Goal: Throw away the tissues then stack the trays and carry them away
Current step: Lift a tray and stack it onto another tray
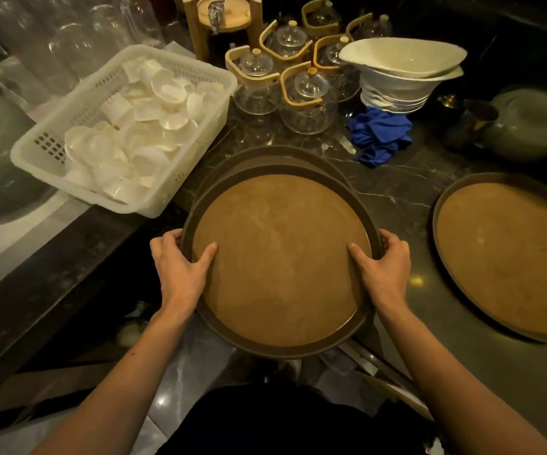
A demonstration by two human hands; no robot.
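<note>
Brown top tray (pixel 282 257) clamped by both hands over a second tray (pixel 265 159).
Left hand (pixel 180 267) and right hand (pixel 385 267) curled on opposite rims; third tray (pixel 508 257) lay nearer the right.

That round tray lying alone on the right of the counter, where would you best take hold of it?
By the raised dark rim of the lone tray, at two opposite edges, as the left hand and right hand hold the top tray. It lies flat and wide with no handles, so one grip would likely tip it.
</note>
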